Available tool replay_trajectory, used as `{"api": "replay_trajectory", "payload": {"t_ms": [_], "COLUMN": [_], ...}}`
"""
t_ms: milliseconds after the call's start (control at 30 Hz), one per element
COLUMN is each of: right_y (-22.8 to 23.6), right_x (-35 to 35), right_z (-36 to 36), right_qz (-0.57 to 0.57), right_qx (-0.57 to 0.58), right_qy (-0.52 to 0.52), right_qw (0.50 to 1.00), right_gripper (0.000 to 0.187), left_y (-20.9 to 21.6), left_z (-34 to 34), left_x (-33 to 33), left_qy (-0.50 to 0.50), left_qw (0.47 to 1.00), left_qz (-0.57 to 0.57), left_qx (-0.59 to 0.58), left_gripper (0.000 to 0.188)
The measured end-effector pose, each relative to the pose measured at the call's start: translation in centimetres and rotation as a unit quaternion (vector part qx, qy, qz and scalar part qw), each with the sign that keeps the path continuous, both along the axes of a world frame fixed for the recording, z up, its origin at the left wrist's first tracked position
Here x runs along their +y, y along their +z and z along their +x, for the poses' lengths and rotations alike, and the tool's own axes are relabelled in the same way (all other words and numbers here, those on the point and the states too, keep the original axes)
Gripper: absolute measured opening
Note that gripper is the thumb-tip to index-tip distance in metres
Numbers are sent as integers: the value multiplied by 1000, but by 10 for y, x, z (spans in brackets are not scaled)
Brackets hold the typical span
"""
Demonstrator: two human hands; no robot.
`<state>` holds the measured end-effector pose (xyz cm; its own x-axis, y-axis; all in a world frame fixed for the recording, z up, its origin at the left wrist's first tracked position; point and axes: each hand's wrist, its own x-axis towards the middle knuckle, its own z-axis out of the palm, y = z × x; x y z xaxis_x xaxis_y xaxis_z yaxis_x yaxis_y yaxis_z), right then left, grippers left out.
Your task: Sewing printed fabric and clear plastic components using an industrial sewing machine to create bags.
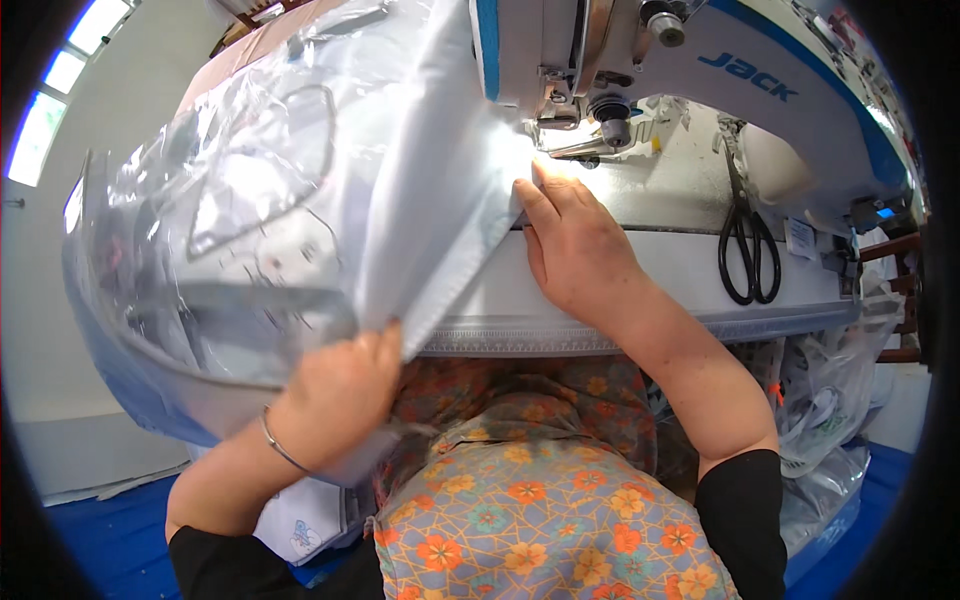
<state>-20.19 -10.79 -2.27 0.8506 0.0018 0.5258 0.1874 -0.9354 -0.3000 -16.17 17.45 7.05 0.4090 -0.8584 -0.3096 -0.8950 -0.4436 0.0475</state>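
Guiding a cloth edge at a sewing machine. The white cloth point(425, 200) lies on the desk point(690, 265), to the left of and in front of the sewing machine point(800, 120), its straight edge slanting from the needle area toward the person. The left hand point(338, 388), slightly blurred, has its grip closed on the near end of this edge and holds it out taut beside the clear plastic covering point(255, 190). The right hand point(580, 245) rests with its fingertips on the cloth just beside the needle area; whether its grip is pinched together or merely pressing down cannot be told. The step in hand appears to be alignment of the edge for stitching. The next move would call for the left hand to keep the edge straight while the right feeds it evenly, fingertips clear of the needle. Black-handled scissors point(750, 255) lie to the right, well apart from the cloth.
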Motion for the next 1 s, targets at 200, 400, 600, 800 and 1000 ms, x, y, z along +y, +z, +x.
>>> {"api": "replay_trajectory", "payload": {"t_ms": [200,400,600,800,1000], "right_y": [4,12,11,7,26], "right_x": [-10,-12,-16,-22,-3], "right_z": [-7,-18,-12,1,-3], "right_qz": [29,16,25,-15,-119], "right_qx": [12,-7,-12,-23,19], "right_qy": [4,35,23,15,61], "right_qw": [999,999,999,1000,991], "right_gripper": [34,30,28,27,25], "left_y": [-3,-15,-33,-26,34], "left_z": [-29,-13,12,11,1], "left_x": [-59,-88,-118,-104,16], "left_qy": [6,13,-23,-39,-149], "left_qw": [974,966,956,954,962], "left_qz": [-93,-155,-264,-291,-202], "left_qx": [208,208,127,59,-110], "left_gripper": [19,10,13,26,29]}}
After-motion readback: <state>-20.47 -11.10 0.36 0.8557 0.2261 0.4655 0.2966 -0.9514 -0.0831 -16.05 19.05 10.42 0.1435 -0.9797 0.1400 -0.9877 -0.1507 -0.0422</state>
